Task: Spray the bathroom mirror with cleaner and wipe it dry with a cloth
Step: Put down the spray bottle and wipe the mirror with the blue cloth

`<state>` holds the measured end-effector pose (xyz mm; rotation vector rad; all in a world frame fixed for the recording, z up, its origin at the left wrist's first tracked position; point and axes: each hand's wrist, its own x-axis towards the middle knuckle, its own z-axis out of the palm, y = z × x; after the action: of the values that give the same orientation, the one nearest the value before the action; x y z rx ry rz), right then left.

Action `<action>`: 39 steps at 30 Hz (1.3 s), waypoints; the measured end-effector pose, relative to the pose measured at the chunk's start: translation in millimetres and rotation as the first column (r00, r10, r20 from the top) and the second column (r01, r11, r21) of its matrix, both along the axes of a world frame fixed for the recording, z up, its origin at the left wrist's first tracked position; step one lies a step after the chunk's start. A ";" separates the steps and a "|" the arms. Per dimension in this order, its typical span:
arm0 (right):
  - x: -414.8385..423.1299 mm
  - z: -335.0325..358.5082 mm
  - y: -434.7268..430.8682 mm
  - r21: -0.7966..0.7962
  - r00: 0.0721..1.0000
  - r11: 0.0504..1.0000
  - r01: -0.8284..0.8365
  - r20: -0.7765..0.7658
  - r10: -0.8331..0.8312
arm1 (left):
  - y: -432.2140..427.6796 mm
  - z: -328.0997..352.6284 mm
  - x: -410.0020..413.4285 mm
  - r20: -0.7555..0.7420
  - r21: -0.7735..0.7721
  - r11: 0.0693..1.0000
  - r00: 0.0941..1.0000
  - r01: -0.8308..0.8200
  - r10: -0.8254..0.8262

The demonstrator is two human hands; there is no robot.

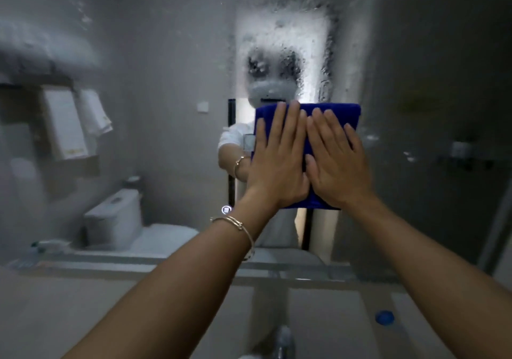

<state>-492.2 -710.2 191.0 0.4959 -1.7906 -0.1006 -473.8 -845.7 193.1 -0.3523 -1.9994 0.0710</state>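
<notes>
The bathroom mirror (166, 87) fills most of the view, its upper part speckled with spray droplets and streaks. A folded blue cloth (340, 115) is flat against the glass near the middle. My left hand (279, 159) and my right hand (339, 162) lie side by side on the cloth, palms flat and fingers pointing up, pressing it to the mirror. A thin bracelet sits on my left wrist. No spray bottle is clearly in view.
The mirror reflects a toilet (113, 217) and hanging towels (72, 123) at the left. A pale counter (83, 309) runs below the mirror, with a tap (281, 342) at the bottom centre and a small blue cap (384, 317) at the right.
</notes>
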 end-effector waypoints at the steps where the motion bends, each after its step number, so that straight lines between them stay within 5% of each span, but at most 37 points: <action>1: -0.8 -2.8 14.4 -0.008 1.000 1.000 0.008 0.014 -0.008 | 14.2 -2.1 -0.3 0.000 -0.017 1.000 1.000 -0.005 0.005; 11: 1.4 -16.1 38.6 -0.149 0.996 0.987 -0.060 0.053 0.069 | 30.7 -6.6 -1.7 -0.027 -0.107 0.985 0.990 0.138 -0.141; 19: 7.1 -4.6 -5.5 -0.180 0.999 0.983 -0.037 0.030 0.043 | -16.7 13.9 -3.0 -0.131 -0.231 0.973 0.990 0.025 -0.057; 27: 2.2 -1.0 -83.9 -0.126 0.997 0.990 -0.067 -0.051 0.061 | -95.0 6.3 -2.7 -0.200 -0.180 0.983 0.980 -0.020 -0.016; 34: 3.1 -2.1 -76.1 -0.068 0.997 0.996 -0.052 -0.065 0.047 | -80.6 -8.8 0.2 -0.121 -0.002 0.987 0.980 0.161 -0.160; 39: 2.5 -0.2 -67.1 -0.029 0.996 0.996 -0.079 -0.033 0.078 | -77.0 -8.4 0.9 -0.139 0.021 0.992 0.983 0.127 -0.123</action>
<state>-489.7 -777.3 190.8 0.5392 -1.7367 -0.0263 -472.9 -922.8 184.6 -0.4417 -1.8364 -0.0136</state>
